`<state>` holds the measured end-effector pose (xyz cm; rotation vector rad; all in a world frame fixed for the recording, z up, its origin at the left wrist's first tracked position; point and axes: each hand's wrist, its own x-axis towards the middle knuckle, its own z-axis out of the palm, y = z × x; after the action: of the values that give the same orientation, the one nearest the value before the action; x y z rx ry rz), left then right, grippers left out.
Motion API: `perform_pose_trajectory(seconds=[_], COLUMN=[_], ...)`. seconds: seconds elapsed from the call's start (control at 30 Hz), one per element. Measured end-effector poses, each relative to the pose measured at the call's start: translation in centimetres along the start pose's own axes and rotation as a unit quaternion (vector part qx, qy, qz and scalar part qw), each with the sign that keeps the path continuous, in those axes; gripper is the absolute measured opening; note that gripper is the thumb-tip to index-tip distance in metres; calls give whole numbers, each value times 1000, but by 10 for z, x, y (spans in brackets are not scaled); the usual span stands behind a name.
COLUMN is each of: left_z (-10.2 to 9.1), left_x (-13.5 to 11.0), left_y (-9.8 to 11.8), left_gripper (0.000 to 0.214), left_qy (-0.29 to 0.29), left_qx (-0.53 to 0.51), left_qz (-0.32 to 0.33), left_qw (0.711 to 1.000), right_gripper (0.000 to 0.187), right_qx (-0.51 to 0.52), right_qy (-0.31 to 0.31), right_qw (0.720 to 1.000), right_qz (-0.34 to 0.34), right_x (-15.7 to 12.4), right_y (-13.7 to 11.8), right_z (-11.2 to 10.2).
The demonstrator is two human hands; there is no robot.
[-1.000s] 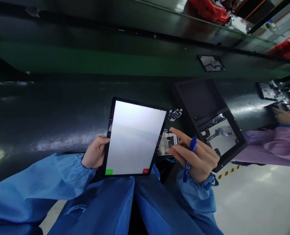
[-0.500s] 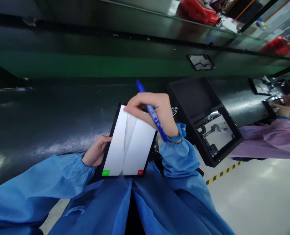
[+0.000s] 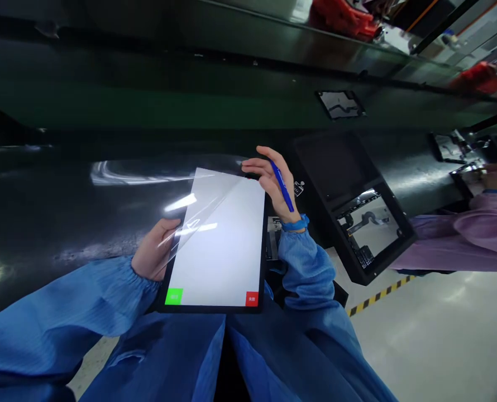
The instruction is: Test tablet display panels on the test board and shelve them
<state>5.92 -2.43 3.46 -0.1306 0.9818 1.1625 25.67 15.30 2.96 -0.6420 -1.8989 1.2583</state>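
Note:
A tablet (image 3: 221, 251) with a lit white screen, a green square and a red square at its lower corners, rests over my lap. My left hand (image 3: 152, 250) grips its left edge. A clear protective film (image 3: 190, 215) is lifted off the screen's upper left part. My right hand (image 3: 271, 181) pinches the film near the tablet's top right corner and also holds a blue pen (image 3: 282, 187) between its fingers.
A dark conveyor belt (image 3: 85, 184) runs in front of me. A black tray (image 3: 357, 206) with an opened device stands to the right. Another person in a pink sleeve (image 3: 474, 234) works at far right. Red bins (image 3: 343, 19) sit on the far shelf.
My right hand moved from beside the tablet to its top edge and peeled the film up; the film now hangs loose over the left side of the screen.

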Motion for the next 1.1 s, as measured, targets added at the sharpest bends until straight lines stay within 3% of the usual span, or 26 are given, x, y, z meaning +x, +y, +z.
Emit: perform_pose_trajectory(seconds=[0.17, 0.33, 0.47, 0.87, 1.1], left_z=[-2, 12, 20, 13, 12], left_x=[-4, -7, -7, -3, 1], left_y=[0, 1, 3, 2, 5], left_gripper=[29, 38, 45, 42, 45], left_qy=[-16, 34, 11, 9, 25], left_qx=[-45, -67, -67, -35, -45], left_qz=[6, -18, -37, -34, -76], left_qw=[999, 997, 997, 999, 996], right_gripper=[64, 57, 57, 57, 55], right_qx=[73, 129, 142, 154, 158], right_qy=[57, 82, 87, 87, 90], right_qw=[991, 975, 967, 961, 960], right_qz=[94, 159, 195, 214, 213], right_x=[6, 5, 6, 5, 3], right_y=[22, 29, 36, 35, 35], right_z=[14, 21, 21, 18, 15])
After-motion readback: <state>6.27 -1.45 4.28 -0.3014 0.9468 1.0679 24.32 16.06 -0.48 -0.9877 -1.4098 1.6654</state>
